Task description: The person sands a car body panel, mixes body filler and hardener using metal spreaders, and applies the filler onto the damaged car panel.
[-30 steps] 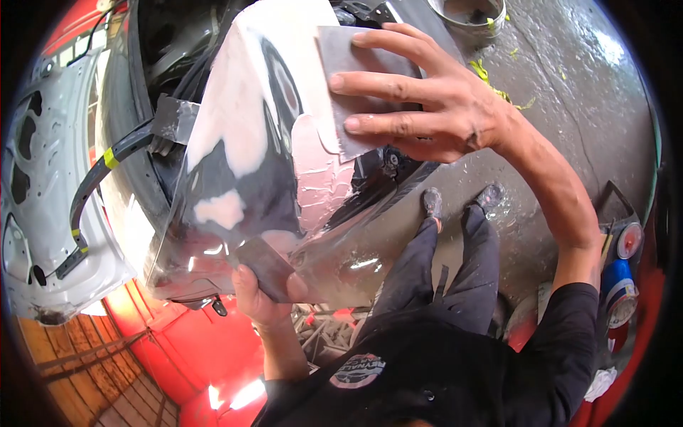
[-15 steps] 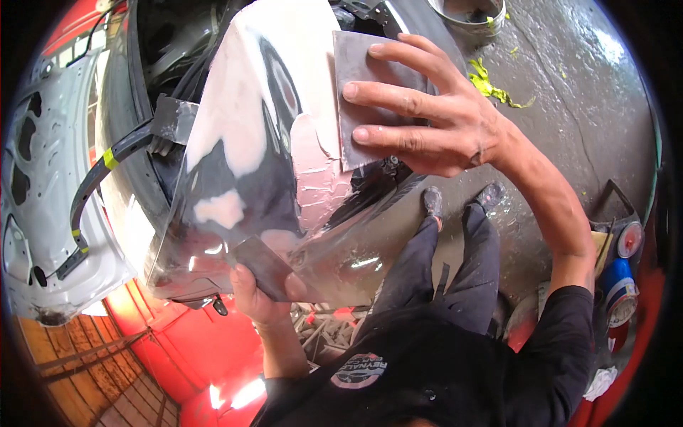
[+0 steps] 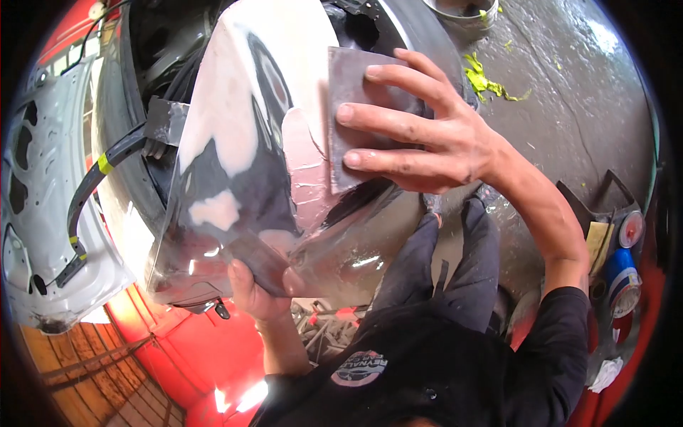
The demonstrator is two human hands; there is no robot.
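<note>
My right hand (image 3: 427, 135) holds a flat grey rectangular sheet (image 3: 348, 85), fingers spread across its face and thumb hidden beneath. The sheet lies at the right edge of a car body panel (image 3: 206, 174), beside a ridged pink filler patch (image 3: 309, 181). Pale pink and white patches cover much of the dark, glossy panel. Lower down, my left hand (image 3: 260, 295) grips a dark, flat rectangular piece (image 3: 257, 263) between thumb and fingers, close to the panel's lower edge.
At left stand a pale bare car door (image 3: 43, 185) and a curved dark bar (image 3: 89, 185) with yellow tape. Yellow-green scraps (image 3: 484, 78) lie on the wet floor near a bucket (image 3: 466, 18). A blue can (image 3: 622, 274) sits at right.
My right hand has moved down toward me with the grey sheet, after shifting slightly right. My left hand keeps its hold on the dark piece. The view has shifted slightly.
</note>
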